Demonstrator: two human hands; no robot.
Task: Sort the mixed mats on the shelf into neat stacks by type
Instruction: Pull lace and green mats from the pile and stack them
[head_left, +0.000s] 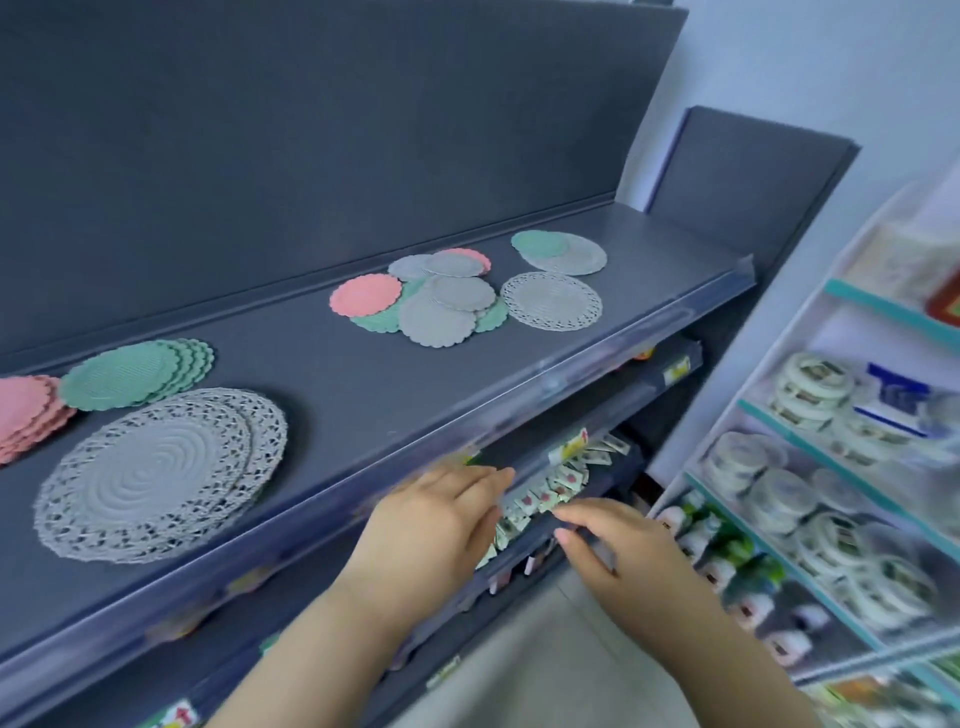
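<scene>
Head view. The shelf (363, 395) runs from seven o'clock up to two o'clock, and the mats on it fall into two groups.

Toward nine o'clock the sorting looks done:
- a pink stack (28, 415), cut by the frame edge
- a green stack (130, 374) at its three o'clock, fanned a little
- two or more large grey lace mats (156, 467) at the green stack's six o'clock, not quite squared up

Toward one o'clock the work is still open:
- The mixed pile (426, 299) holds pink, green and grey scalloped mats overlapping one another.
- A single lace mat (551, 301) lies at the pile's three o'clock.
- At that mat's twelve o'clock, a small green mat (537, 244) rests on a grey lace mat (571, 257).

I judge the task roughly half done. The grey scalloped type has no stack yet.

Both hands are below the shelf's front rail, at five o'clock of the view, and touch no mat. The left hand (431, 525) has its fingers straight and together, holding nothing. The right hand (618, 551) has its fingers loosely extended toward nine o'clock and also looks empty, though blur hides detail. Small packets (550, 483) fill the lower shelf between the hands.
</scene>
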